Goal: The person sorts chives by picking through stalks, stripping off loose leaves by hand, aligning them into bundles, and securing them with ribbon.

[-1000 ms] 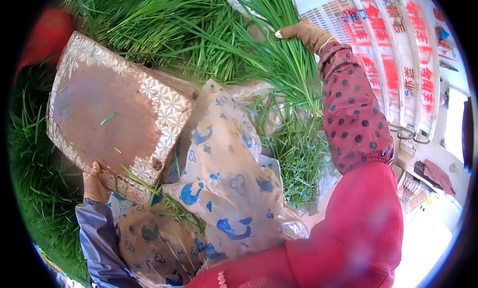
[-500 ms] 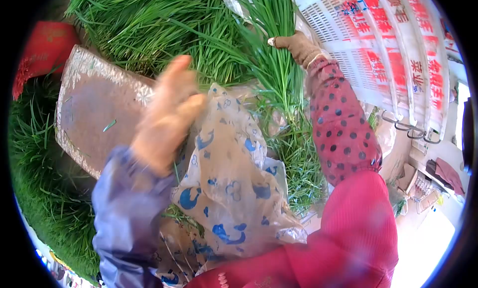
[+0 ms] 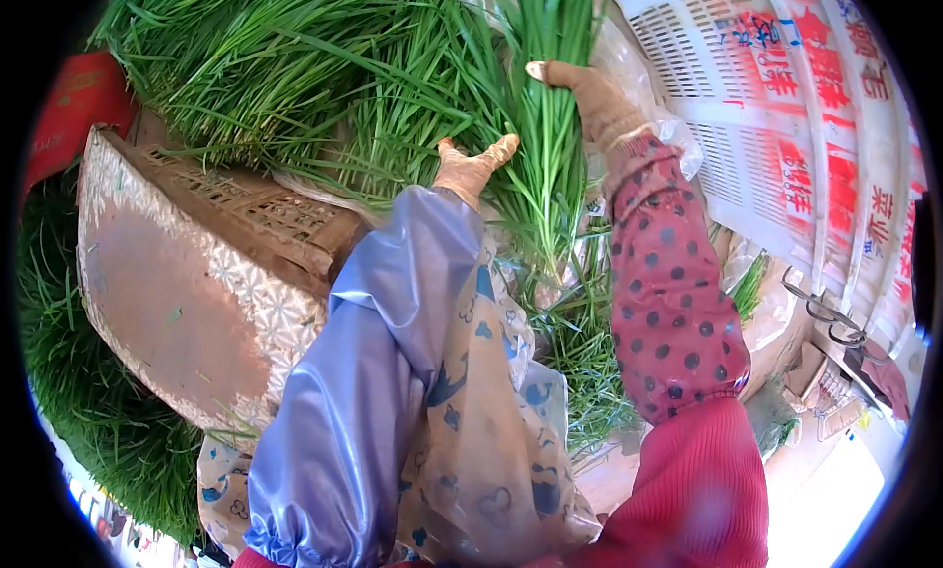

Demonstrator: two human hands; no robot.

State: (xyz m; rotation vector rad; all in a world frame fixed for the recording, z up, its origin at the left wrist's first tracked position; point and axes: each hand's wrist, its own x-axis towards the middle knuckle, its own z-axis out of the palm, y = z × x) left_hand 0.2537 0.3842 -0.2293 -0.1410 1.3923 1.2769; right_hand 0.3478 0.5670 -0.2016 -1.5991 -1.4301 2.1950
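My right hand (image 3: 589, 98), in a brown glove with the thumb tip showing, is closed round an upright bundle of long green leaves (image 3: 550, 145) at the upper middle. Just left of that bundle, my left hand (image 3: 473, 167), in a tan glove, has thumb and fingers spread apart and holds nothing. It reaches over the edge of a large heap of the same green leaves (image 3: 285, 67). Loose leaves and trimmings (image 3: 589, 371) lie below the bundle.
A worn patterned board (image 3: 177, 293) slants at the left beside a brown plastic crate (image 3: 265, 209). A red cloth (image 3: 79, 116) is at the far left. White crates with red writing (image 3: 747, 106) stand at the upper right. A patterned plastic apron (image 3: 491, 450) covers my lap.
My left hand has left the board's lower edge and moved up and right to the leaves. My right hand keeps its bundle. The board now sits lower, with the crate behind it showing.
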